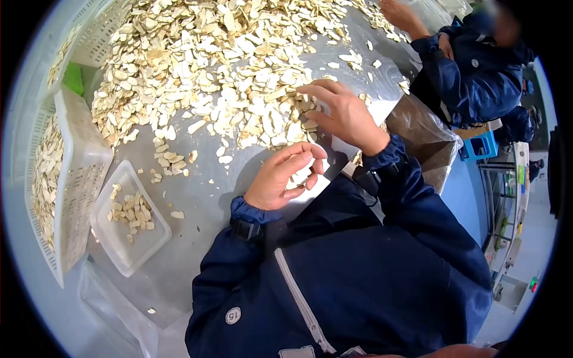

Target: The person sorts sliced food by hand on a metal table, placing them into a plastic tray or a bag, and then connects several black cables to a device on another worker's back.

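Note:
A large heap of pale, flat dried slices (239,77) with tan edges covers the metal table. My left hand (285,178), palm turned up and fingers curled, cradles several white slices (303,173) near the table's front edge. Just beyond it, my right hand (343,113) hovers at the near edge of the heap. Its thumb and fingers are spread apart, with the fingertips right over the slices. A small group of loose slices (170,158) lies to the left of my left hand.
On the left are a shallow white tray (160,235) with some slices and a perforated white basket (74,152) filled with slices. A plastic-lined box (427,134) stands at the right edge. Across the corner, another person (471,74) reaches toward the heap. A blue stool (479,146) is behind.

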`<state>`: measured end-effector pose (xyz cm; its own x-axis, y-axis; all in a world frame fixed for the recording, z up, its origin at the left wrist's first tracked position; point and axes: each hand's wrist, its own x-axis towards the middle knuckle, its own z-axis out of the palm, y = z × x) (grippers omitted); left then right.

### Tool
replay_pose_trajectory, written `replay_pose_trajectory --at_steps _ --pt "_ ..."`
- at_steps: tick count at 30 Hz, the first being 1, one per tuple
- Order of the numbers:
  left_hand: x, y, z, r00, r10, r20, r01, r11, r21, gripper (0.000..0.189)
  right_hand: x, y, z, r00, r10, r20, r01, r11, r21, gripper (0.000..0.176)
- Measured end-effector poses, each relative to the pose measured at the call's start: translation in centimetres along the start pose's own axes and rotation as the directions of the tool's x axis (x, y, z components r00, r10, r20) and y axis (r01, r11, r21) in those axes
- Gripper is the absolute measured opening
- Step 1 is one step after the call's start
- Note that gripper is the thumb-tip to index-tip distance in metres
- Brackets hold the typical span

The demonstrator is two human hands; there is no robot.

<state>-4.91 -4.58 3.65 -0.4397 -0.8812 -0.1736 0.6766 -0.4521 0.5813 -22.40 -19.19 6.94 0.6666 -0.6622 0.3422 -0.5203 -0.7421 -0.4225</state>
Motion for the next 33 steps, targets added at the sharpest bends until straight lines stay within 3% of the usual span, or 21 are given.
replay_pose_trajectory --at_steps 2,7,10,11,15,18,21,24,27,30,33 --pt "-0.1 0.0 0.1 1.000 0.005 0.005 -0.005 1.000 -0.021 0.026 0.3 0.7 0.7 0.994 0.073 0.083 -0.071 0.997 -0.021 0.024" --pt "0.1 -0.2 -0.1 1.000 0.022 0.005 -0.022 0.999 -0.034 0.016 -0.6 1.2 -0.8 0.964 0.259 0.067 -0.259 0.966 -0.006 0.018" --pt "0.2 -0.2 0.1 1.000 0.023 -0.004 -0.023 0.999 -0.048 0.015 -0.7 1.2 -0.1 0.999 0.019 0.048 -0.021 0.999 0.049 0.023" --pt "0.2 -0.2 0.0 1.000 0.021 -0.008 -0.021 0.999 -0.050 0.016 -0.6 0.7 0.0 0.996 -0.033 0.085 0.036 0.999 -0.035 0.025" --pt "0.1 -0.2 0.0 1.000 0.021 -0.023 -0.022 0.998 -0.052 0.017 0.2 0.2 0.6 0.995 0.005 0.104 0.001 0.999 -0.054 0.026" --pt "0.1 -0.1 0.1 0.999 0.013 -0.030 -0.014 0.998 -0.056 0.018 0.3 0.8 1.3 0.997 -0.076 0.025 0.077 0.996 -0.042 0.033" --pt "0.1 -0.1 0.2 0.999 0.004 -0.049 -0.007 0.998 -0.056 0.018 0.7 0.1 1.3 0.997 -0.062 0.046 0.062 0.998 0.018 0.038" --pt "0.2 -0.4 -0.2 1.000 0.010 -0.005 -0.010 0.998 -0.064 0.018 0.9 0.0 1.4 0.992 -0.034 0.119 0.037 0.999 -0.020 0.040" --pt "0.1 -0.2 0.0 0.999 0.006 -0.033 -0.008 0.997 -0.075 0.018 0.8 -0.2 0.7 0.981 0.090 0.173 -0.099 0.994 0.048 0.035" --pt "0.2 -0.2 -0.1 0.999 0.003 -0.034 -0.006 0.997 -0.078 0.018 -0.2 0.9 0.4 0.981 0.076 0.180 -0.084 0.996 0.038 0.033" --pt "0.2 -0.3 -0.1 0.999 0.013 -0.041 -0.017 0.996 -0.086 0.023 -0.6 1.1 -0.5 0.965 0.235 0.119 -0.248 0.962 0.113 0.028"
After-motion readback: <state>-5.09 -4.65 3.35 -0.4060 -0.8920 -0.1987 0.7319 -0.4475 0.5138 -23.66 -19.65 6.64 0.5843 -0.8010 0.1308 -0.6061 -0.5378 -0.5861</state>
